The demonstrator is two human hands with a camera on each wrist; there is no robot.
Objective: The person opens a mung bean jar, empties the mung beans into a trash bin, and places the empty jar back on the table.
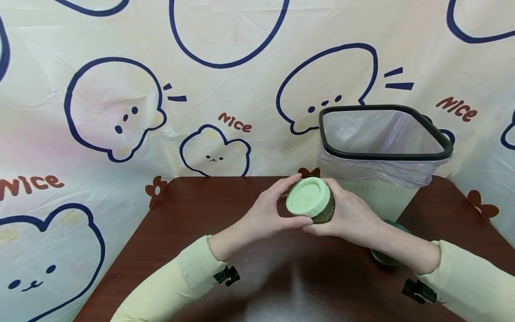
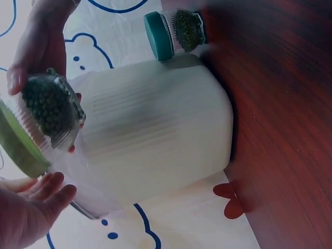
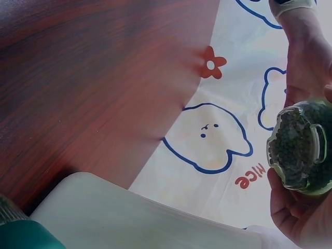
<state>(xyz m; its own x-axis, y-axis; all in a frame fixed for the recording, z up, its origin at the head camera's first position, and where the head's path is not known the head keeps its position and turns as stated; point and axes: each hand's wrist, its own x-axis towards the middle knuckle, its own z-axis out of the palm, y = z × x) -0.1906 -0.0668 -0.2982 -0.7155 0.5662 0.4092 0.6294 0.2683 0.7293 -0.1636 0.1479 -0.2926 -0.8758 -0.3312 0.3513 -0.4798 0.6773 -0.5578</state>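
Sleeves (image 1: 173, 277), held jar (image 1: 310, 199), second jar (image 2: 176, 33) whole from left wrist

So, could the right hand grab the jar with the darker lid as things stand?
Probably not: the right hand is holding the light-lidded jar, though the darker-lidded jar looks within reach.

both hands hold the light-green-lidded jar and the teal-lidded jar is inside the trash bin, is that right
Not quite: the teal-lidded jar isn't inside the trash bin; it stands beside it on the table, as the left wrist view shows. The left hand and right hand do hold the light-green-lidded jar.
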